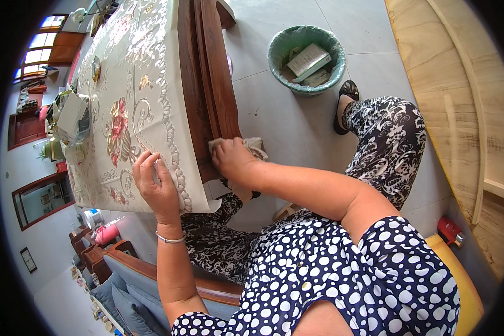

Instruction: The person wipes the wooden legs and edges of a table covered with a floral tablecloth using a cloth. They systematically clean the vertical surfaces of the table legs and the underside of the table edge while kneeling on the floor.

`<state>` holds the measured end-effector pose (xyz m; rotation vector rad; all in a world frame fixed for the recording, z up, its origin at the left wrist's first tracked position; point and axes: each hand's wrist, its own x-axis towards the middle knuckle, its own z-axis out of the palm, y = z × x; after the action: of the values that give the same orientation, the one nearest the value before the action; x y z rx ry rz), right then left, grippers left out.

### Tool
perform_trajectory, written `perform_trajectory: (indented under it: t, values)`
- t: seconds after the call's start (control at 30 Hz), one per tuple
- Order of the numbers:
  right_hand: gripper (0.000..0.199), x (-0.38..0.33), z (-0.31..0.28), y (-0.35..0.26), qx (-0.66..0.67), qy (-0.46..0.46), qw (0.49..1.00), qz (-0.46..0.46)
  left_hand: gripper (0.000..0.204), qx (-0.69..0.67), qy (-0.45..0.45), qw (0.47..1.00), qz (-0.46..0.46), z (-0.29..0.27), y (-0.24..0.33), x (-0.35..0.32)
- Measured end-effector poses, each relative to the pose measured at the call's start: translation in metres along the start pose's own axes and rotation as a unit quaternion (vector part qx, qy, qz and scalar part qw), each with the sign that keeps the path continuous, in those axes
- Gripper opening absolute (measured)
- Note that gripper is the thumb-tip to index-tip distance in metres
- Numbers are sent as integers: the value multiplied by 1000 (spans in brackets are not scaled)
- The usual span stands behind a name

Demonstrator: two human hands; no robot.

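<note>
My left hand [155, 187] rests on the pale floral tablecloth [151, 106], close to its scalloped border. Its fingers are loosely bent, with the thumb a little apart and nothing visible in them. Around a greyish rag [255, 145] the fingers of my right hand [233, 159] are closed. That hand presses the rag against the dark red-brown wooden side of the table [210, 73], near the table's corner. Part of the rag is hidden under the hand.
A bin [272, 59] lined with a green bag stands on the tiled floor, with a box and scraps inside. Yellowish wooden boards [459, 84] lie to the right. A blue-cushioned wooden sofa [134, 285] is at lower left. Boxes [73, 117] stand on the table's far left.
</note>
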<state>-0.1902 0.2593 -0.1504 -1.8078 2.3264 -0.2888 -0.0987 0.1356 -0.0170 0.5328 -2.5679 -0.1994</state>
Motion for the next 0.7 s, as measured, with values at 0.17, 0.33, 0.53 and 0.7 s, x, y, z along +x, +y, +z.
perform_trajectory:
  t: [0.17, 0.33, 0.53, 0.7]
  values:
    - [21, -14, -2, 23, 118, 98, 988, -18, 12, 0, -6, 1000, -8, 0, 1, 1]
    - [16, 11, 6, 49, 124, 198, 972, -20, 12, 2, -18, 1000, -13, -1, 4, 1]
    - [14, 50, 8, 89, 111, 268, 957, 2, 13, 4, -29, 999, -29, -5, 11, 1]
    - [15, 87, -6, 128, 85, 267, 960, 16, 13, -5, -40, 999, -36, -5, 13, 3]
